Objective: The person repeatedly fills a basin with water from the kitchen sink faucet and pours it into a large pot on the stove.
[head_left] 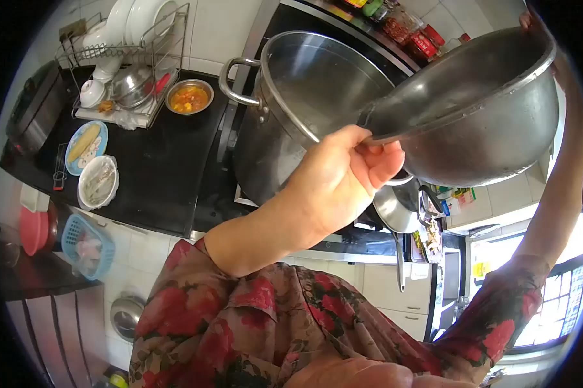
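A large metal basin (492, 129) is held tilted toward a tall steel pot (275, 129), its near edge over the pot's right side. My left hand (349, 171) has its fingers closed on the basin's lower left rim. At the upper right, my right hand (529, 22) grips the far rim, only partly in view. The tall pot stands on the stove, with a looped handle on its left; what is deep inside it is hard to make out.
A dish rack (127, 77) with plates, a bowl of orange-red food (190, 97), a blue plate (86, 147) and a white bowl (98, 182) occupy the left counter. Right of the pot sits a pan (397, 210). Jars (424, 44) line a shelf behind.
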Tool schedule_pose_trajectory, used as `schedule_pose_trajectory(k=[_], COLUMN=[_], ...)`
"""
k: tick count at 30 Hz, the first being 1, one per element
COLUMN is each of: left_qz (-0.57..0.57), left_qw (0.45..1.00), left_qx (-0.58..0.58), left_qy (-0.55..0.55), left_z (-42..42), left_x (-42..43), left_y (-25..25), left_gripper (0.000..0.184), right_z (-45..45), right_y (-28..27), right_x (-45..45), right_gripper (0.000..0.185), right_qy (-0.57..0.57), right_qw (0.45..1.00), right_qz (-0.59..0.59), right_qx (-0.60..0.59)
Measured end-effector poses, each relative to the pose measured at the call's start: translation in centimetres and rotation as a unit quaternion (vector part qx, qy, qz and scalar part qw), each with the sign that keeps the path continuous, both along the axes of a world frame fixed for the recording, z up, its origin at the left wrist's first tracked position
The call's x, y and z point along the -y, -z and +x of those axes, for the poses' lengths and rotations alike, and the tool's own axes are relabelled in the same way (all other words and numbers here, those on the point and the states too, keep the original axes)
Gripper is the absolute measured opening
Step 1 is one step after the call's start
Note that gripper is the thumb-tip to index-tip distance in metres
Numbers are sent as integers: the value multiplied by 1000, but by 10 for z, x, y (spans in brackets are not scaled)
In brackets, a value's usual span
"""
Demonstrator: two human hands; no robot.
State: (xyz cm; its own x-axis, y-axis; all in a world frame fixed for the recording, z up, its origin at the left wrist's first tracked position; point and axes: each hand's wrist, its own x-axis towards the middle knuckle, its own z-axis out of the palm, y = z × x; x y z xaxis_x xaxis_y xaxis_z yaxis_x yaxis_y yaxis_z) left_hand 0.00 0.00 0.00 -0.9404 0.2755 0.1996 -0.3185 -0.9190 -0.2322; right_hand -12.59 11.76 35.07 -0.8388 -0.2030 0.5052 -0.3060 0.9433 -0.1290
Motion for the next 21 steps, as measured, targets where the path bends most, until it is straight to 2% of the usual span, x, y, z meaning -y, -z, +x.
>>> schedule_pose_trajectory(k=[1,2,3,5,7,11,13,15,17,18,20,21], left_qz=[13,24,32,25,19,-17,-52,-88,-84,-107,-120,-117], left_qw=[1000,999,999,999,999,999,998,995,992,986,982,982], left_qx=[-4,-7,-12,-17,-31,-40,-38,-41,-88,-115,-114,-112], left_qy=[14,29,28,35,34,16,8,7,-29,-59,-86,-99], left_z=[1,1,0,1,-1,4,4,2,1,1,1,4], left_x=[-2,-4,-4,-5,-4,-3,-4,-8,-8,-8,-7,-8], left_y=[1,2,3,6,8,4,1,-1,0,0,0,-4], left_gripper=[13,12,12,11,10,11,12,12,12,12,12,12], right_z=[2,3,6,3,17,103,96,66,103,101,76,80], right_y=[0,-2,-8,-13,-4,45,41,17,25,30,45,48], right_x=[6,9,19,24,33,47,31,-13,-20,-38,-81,-102], right_gripper=[46,64,64,65,70,73,74,75,73,73,65,65], right_qy=[-63,-126,-127,-117,-114,-9,29,-52,-76,-79,-35,-24], right_qw=[998,990,990,983,982,990,991,988,992,995,989,989], right_qz=[29,56,64,121,116,89,78,115,-47,-35,-55,-59], right_qx=[-10,-19,-23,-72,-93,-110,-107,-93,92,47,-132,-132])
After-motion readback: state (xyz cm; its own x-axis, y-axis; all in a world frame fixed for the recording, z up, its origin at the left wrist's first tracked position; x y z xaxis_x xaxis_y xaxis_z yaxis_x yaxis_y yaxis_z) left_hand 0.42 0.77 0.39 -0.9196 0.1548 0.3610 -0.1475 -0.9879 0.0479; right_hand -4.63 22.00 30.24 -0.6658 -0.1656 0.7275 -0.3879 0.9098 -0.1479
